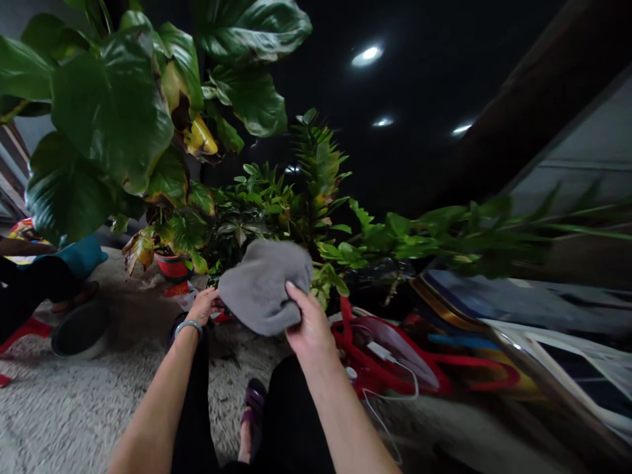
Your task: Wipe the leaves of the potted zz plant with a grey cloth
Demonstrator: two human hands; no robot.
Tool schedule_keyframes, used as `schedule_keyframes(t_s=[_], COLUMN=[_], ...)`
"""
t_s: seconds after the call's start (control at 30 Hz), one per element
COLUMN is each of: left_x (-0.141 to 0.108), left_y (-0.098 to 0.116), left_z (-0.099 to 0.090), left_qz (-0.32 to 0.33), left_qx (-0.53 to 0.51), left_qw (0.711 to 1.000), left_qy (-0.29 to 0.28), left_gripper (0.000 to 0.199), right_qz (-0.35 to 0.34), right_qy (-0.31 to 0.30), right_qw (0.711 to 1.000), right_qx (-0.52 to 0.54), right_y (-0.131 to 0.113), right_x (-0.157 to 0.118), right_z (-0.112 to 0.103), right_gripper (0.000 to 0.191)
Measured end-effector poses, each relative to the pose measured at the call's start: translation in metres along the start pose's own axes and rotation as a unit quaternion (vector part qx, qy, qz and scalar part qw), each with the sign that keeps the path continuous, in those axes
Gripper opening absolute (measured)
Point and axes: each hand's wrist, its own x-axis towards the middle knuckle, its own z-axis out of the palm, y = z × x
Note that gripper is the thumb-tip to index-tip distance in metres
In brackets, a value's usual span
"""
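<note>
A soft grey cloth (266,286), slightly blurred, is held up in front of me above my knees. My right hand (310,322) grips its right side, with the thumb on top and the other fingers hidden beneath. At the cloth's left edge is my left hand (203,307), its fingers closed together against the border and partly hidden by it. A bracelet (188,325) circles my left wrist. Beyond the cloth grow leafy green plants (257,204).
A red bag (365,368) with a white cable (415,382) lies to my right, beside stacked flat items (533,303). At the left are a dark bucket (81,329), a red plant pot (172,265) and part of another seated person (34,283). Large leaves (113,105) overhang the upper left.
</note>
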Motion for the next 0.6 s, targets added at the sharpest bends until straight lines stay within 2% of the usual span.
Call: schedule_keyframes(t_s=[0.03, 0.07, 0.1, 0.17, 0.23, 0.27, 0.33, 0.37, 0.43, 0.53, 0.6], left_x=[-0.001, -0.002, -0.002, -0.003, -0.003, -0.003, -0.003, -0.003, -0.005, -0.007, -0.009], left_y=[0.0, -0.001, -0.001, -0.001, 0.0, 0.0, 0.002, 0.003, 0.004, 0.005, 0.005], left_z=[0.001, 0.003, 0.004, 0.004, 0.002, 0.001, -0.002, -0.003, -0.003, 0.003, 0.008], left_qz=[0.0, 0.002, 0.006, 0.017, 0.026, 0.03, 0.03, 0.029, 0.032, 0.046, 0.046], left_qx=[0.002, 0.006, 0.011, 0.021, 0.031, 0.034, 0.044, 0.052, 0.067, 0.096, 0.127], left_qw=[1.0, 1.0, 1.0, 1.0, 0.999, 0.998, 0.998, 0.998, 0.997, 0.994, 0.991], left_qy=[-0.002, -0.002, 0.0, 0.011, 0.024, 0.031, 0.037, 0.033, 0.024, 0.015, 0.011], left_gripper=[0.043, 0.044, 0.044, 0.045, 0.044, 0.043, 0.042, 0.041, 0.038, 0.027, 0.018], right_qz=[-0.058, -0.088, -0.085, 0.003, 0.116, 0.153, 0.181, 0.181, 0.149, 0.022, -0.052], right_qy=[-0.009, -0.008, 0.003, 0.025, 0.022, 0.004, -0.006, -0.012, -0.033, -0.074, -0.08], right_qw=[0.998, 0.996, 0.996, 0.999, 0.99, 0.982, 0.975, 0.975, 0.982, 0.994, 0.994], right_qx=[-0.006, -0.01, -0.013, -0.034, -0.081, -0.109, -0.127, -0.128, -0.113, -0.073, -0.048], right_y=[-0.009, -0.012, -0.009, 0.012, 0.045, 0.059, 0.075, 0.073, 0.053, 0.008, -0.007], right_x=[0.011, 0.02, 0.028, 0.03, 0.014, 0.002, -0.024, -0.033, -0.04, -0.018, 0.006], right_z=[0.009, 0.016, 0.019, 0.014, -0.003, -0.014, -0.032, -0.035, -0.03, 0.005, 0.032], right_gripper=[0.037, 0.038, 0.037, 0.033, 0.028, 0.026, 0.024, 0.024, 0.026, 0.036, 0.042])
